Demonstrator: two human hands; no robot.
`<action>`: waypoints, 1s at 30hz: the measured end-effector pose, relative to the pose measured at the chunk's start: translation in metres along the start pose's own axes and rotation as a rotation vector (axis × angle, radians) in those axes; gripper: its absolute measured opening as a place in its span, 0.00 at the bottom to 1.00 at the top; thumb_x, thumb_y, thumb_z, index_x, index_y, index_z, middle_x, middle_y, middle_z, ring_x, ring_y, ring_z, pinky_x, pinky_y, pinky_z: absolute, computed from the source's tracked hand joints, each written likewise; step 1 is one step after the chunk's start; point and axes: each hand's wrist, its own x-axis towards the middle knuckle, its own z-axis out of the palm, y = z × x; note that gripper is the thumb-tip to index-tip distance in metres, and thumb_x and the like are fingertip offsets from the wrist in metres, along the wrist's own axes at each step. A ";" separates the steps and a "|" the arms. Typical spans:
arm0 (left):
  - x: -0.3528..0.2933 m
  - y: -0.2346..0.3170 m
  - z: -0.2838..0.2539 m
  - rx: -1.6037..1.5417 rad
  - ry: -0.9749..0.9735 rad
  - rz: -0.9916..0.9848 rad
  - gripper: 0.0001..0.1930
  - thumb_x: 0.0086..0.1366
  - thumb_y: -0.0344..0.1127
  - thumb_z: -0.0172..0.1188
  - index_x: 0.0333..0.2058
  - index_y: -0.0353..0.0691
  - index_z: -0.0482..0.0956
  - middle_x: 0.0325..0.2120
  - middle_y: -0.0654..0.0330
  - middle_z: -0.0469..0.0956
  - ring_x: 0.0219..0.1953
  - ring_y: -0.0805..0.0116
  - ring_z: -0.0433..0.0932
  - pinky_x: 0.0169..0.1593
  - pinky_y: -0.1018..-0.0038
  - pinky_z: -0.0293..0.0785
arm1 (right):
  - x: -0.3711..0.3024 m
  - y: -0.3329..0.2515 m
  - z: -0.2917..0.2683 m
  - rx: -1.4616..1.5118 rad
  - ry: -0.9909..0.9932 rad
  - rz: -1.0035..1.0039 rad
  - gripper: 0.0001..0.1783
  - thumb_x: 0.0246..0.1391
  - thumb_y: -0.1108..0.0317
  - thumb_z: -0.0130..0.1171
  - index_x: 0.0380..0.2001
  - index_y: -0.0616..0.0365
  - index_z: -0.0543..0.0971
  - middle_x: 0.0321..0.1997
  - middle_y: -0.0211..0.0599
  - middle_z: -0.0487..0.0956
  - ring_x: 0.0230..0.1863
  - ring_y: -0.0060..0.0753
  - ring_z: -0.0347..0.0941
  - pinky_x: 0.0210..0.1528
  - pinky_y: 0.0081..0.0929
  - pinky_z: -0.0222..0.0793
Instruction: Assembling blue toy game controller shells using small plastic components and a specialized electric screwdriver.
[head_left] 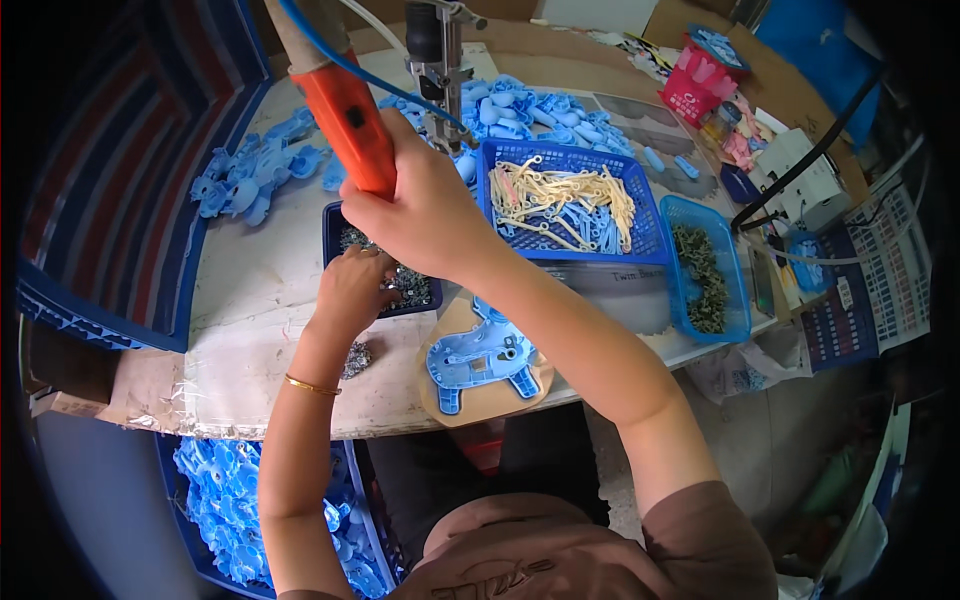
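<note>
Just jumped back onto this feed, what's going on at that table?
A person's right hand grips an orange tool, while the left hand reaches down into a dark tray of small metal pieces; whether it has picked any up is hidden. A blue plastic part lies on a tan board near the table's front edge, touched by neither hand. Beyond the right forearm stands a blue basket holding cream and blue strips.

Assembly workshop | bench (240, 325): blue parts (505, 108) heaped toward far edge | tray (329, 237) of small metal pieces (412, 288) | orange handheld tool (343, 122) | parts-filled crate (368, 512) below near edge
</note>
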 end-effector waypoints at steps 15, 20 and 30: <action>-0.033 0.042 -0.015 0.092 0.251 0.103 0.11 0.58 0.38 0.64 0.27 0.43 0.70 0.22 0.63 0.71 0.31 0.65 0.75 0.32 0.70 0.74 | -0.028 -0.003 -0.012 0.252 -0.127 0.027 0.21 0.45 0.75 0.60 0.45 0.66 0.73 0.34 0.39 0.79 0.26 0.22 0.75 0.32 0.23 0.72; -0.050 0.070 -0.021 -0.002 0.274 0.117 0.09 0.58 0.37 0.64 0.30 0.43 0.72 0.23 0.63 0.72 0.31 0.67 0.76 0.30 0.71 0.74 | -0.044 -0.020 -0.007 0.449 -0.151 0.107 0.20 0.45 0.75 0.60 0.44 0.69 0.73 0.25 0.33 0.78 0.21 0.21 0.74 0.25 0.20 0.70; -0.068 0.091 -0.013 -0.752 0.141 -0.201 0.07 0.60 0.30 0.65 0.36 0.35 0.79 0.32 0.54 0.81 0.31 0.59 0.81 0.35 0.67 0.76 | -0.056 -0.023 -0.005 0.511 -0.127 0.137 0.20 0.44 0.74 0.58 0.43 0.70 0.73 0.20 0.30 0.75 0.18 0.20 0.72 0.24 0.19 0.69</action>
